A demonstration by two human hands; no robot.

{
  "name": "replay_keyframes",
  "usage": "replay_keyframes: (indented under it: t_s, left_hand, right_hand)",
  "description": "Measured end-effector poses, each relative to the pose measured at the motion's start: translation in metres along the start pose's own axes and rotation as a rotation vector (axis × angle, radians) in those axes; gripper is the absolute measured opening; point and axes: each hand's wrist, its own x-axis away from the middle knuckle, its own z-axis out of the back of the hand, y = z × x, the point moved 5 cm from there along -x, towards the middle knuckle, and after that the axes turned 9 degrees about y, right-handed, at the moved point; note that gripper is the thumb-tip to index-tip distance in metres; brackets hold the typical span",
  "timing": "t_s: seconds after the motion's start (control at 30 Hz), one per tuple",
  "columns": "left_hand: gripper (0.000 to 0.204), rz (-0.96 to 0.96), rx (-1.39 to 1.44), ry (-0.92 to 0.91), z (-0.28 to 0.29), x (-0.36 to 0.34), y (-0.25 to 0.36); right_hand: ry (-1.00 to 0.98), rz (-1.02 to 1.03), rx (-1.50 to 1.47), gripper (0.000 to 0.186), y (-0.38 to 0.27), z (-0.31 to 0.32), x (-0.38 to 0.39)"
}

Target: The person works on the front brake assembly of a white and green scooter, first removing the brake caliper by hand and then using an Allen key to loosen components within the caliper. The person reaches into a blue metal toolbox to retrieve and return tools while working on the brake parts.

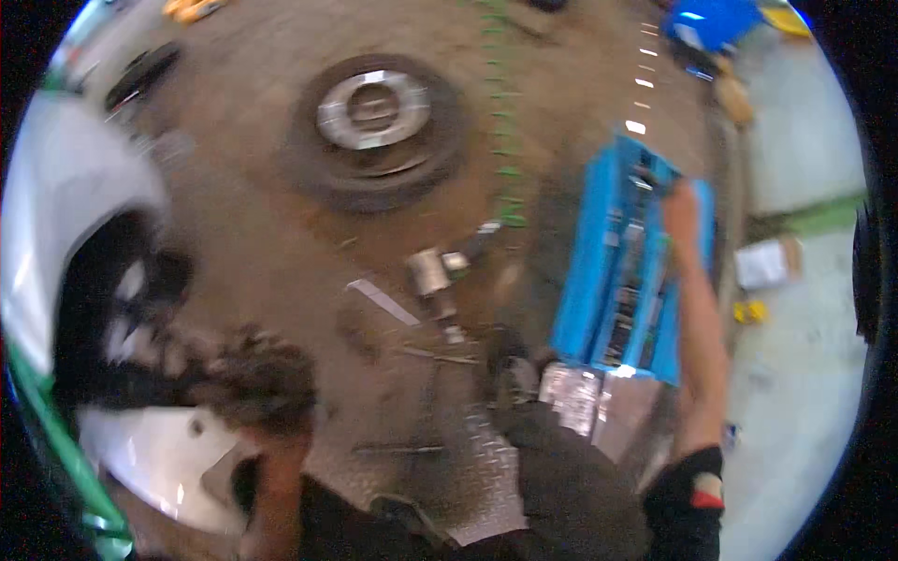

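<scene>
My right hand [681, 201] reaches into the far end of a long blue open toolbox [582, 280], where many small metal tools lie in the middle trough. Motion blurs its fingers, so whether it grips anything does not show. At the lower left, my left hand [281, 453] is just below a rough, dirty brown hub-like part [257, 374] in the wheel arch of a white car [75, 168]. The fingers of this hand are smeared and partly hidden; I cannot tell if they touch or hold the part.
A wheel [313, 178] lies flat on the brown floor ahead. Nearer are a blurred power-tool-like object [430, 273], a pale flat strip [385, 302] and a thin rod [400, 450]. At right, a white box [762, 265] and a small yellow object [750, 311] rest on a pale surface.
</scene>
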Motion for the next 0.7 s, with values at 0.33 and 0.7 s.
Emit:
replay_keyframes:
  t_s: [0.33,0.7]
  left_hand:
    - [0.081,-0.086,-0.006,0.138,0.000,0.007,-0.006]
    - [0.072,-0.087,0.027,0.439,-0.048,0.017,-0.012]
  right_hand:
    - [-0.446,-1.094,-1.427,0.038,-0.171,0.109,0.034]
    - [-2.130,0.113,-0.926,0.059,-0.368,0.277,0.274]
